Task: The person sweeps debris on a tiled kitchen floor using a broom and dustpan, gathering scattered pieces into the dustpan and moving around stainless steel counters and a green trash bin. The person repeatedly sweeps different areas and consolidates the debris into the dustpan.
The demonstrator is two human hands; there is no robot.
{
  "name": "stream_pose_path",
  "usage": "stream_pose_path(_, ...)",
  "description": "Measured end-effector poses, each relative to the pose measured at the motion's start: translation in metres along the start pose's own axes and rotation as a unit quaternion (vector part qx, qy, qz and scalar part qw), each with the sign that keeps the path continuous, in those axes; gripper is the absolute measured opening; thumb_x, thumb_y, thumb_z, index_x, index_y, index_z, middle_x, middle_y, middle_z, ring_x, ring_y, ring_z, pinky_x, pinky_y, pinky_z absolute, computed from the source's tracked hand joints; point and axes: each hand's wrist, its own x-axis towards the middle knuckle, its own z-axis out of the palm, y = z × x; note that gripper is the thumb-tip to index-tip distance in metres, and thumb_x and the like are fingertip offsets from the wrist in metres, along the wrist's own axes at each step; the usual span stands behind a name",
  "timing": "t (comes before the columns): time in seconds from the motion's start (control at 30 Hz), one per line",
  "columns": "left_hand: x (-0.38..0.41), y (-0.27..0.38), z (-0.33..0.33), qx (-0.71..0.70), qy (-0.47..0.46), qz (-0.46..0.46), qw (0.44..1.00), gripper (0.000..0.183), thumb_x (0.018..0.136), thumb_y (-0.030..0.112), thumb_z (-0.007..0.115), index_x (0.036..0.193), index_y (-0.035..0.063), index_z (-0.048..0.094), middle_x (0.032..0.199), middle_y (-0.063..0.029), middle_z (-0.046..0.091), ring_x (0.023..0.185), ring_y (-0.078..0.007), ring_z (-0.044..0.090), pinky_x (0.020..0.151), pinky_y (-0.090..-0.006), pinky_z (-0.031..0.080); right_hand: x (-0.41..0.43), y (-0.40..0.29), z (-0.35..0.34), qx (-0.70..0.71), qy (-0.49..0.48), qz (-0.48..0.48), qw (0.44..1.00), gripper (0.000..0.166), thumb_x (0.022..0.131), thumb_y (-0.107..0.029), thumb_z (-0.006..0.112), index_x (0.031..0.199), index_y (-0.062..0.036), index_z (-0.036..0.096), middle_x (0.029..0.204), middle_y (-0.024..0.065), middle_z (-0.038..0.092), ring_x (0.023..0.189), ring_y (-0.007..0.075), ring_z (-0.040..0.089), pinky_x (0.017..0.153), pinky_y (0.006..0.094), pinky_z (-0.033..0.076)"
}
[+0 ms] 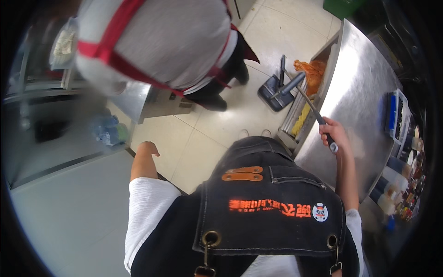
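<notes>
My right hand (334,133) is closed around the dark grip of a long-handled roller tool (306,95), over the edge of the steel counter. Its metal rod reaches forward to a grey cylindrical head (292,85). Below that head, a black tray-like object (273,95), possibly a dustpan, appears near the floor, partly covered by the tool. My left hand (150,148) hangs bent at the wrist on the left, over the tiled floor, with its fingers mostly hidden. I wear a black apron (266,207) with orange lettering and a white-sleeved top.
A co-worker (166,45) in a light top with red straps stands ahead. An open drawer (294,136) under the steel counter (360,90) holds an orange item (313,76) and something yellow (300,119). Bottles (394,176) and a plastic bin (398,114) are at right; wrapped bottles (112,133) at left.
</notes>
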Motion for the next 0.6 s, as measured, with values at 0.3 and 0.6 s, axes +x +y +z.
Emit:
stream_pose_path(0.3, -0.115, 0.184, -0.018, -0.074, 0.215, 0.467, 0.855, 0.054, 0.083, 0.033, 0.059, 0.128, 0.0055, 0.048, 0.111, -0.0173, 0.061, 0.099, -0.0285, 0.060, 0.087, -0.0360, 0.046, 0.028, -0.098, 0.007, -0.009, -0.024, -0.029, 0.999, 0.024, 0.085, -0.010, 0.055, 0.104, 0.0033, 0.049, 0.067, 0.0032, 0.050, 0.047, 0.0058, 0.046, 0.035, 0.0191, 0.035)
stream_pose_path(0.6, -0.134, 0.270, -0.211, -0.755, 0.228, 0.438, 0.431, 0.066, 0.082, 0.009, 0.056, 0.135, 0.0016, 0.017, 0.116, -0.0168, 0.048, 0.090, -0.0251, 0.058, 0.073, -0.0369, 0.052, 0.054, -0.150, 0.085, 0.048, -0.123, 0.021, 0.991, 0.015, 0.085, -0.001, 0.056, 0.086, 0.0026, 0.041, 0.072, 0.0092, 0.051, 0.046, 0.0056, 0.045, 0.034, 0.0170, 0.036)
